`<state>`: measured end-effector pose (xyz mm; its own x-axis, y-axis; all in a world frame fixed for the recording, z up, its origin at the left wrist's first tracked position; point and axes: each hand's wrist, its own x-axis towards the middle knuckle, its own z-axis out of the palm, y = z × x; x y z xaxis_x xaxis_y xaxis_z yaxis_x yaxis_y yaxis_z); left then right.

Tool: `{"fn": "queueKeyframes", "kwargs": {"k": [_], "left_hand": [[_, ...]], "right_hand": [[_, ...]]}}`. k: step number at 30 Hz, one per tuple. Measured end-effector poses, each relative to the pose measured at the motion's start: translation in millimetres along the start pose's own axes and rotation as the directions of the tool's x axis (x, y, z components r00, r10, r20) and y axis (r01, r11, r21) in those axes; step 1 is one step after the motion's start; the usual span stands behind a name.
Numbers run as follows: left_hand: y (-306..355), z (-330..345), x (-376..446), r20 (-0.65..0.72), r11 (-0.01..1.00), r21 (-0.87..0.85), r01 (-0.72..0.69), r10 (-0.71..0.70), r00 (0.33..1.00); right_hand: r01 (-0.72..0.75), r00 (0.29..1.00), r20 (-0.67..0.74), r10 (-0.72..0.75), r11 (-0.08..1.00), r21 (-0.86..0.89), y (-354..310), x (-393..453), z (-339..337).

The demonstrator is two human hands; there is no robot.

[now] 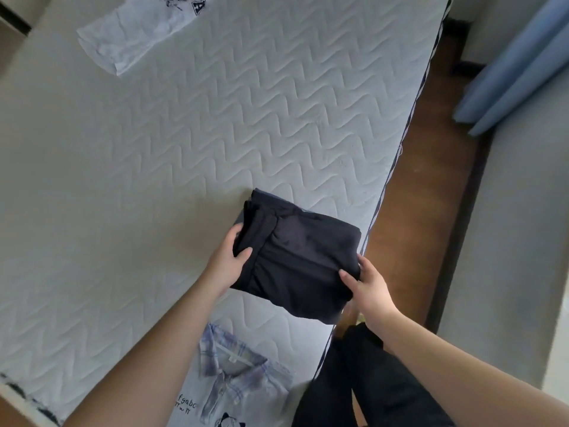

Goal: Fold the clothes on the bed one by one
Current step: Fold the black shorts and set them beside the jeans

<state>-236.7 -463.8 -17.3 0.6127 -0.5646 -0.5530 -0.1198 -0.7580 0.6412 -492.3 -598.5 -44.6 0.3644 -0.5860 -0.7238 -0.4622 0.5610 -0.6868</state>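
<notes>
We are gripping the folded black garment (295, 257) near the bed's (123, 180) right edge, left hand (226, 260) pinching its left end, right hand (368, 288) its right corner, long axis running between our hands.

Folded garment (295, 257) on mattress (154, 167) near its right edge, held between left hand (226, 261) and right hand (368, 288); shirt (237, 383) nearer, T-shirt (138, 32) far behind.

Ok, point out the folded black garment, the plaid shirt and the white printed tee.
folded black garment (295, 260): head view, middle of its top face.
plaid shirt (237, 380): head view, just below its collar.
white printed tee (132, 35): head view, its wrinkled middle.
</notes>
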Motion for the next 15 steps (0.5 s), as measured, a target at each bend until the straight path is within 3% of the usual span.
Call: {"fn": "queueKeyframes", "kwargs": {"k": [7,15], "left_hand": [[-38,-12,74,0.098,0.998,0.068,-0.008,0.001,0.995],[-66,15,121,0.092,0.989,0.015,0.147,-0.148,0.985]], "right_hand": [[-0.053,0.995,-0.081,0.063,0.992,0.112,32,43,42],[-0.148,0.984,-0.103,0.144,0.989,-0.030,36,103,51]]}}
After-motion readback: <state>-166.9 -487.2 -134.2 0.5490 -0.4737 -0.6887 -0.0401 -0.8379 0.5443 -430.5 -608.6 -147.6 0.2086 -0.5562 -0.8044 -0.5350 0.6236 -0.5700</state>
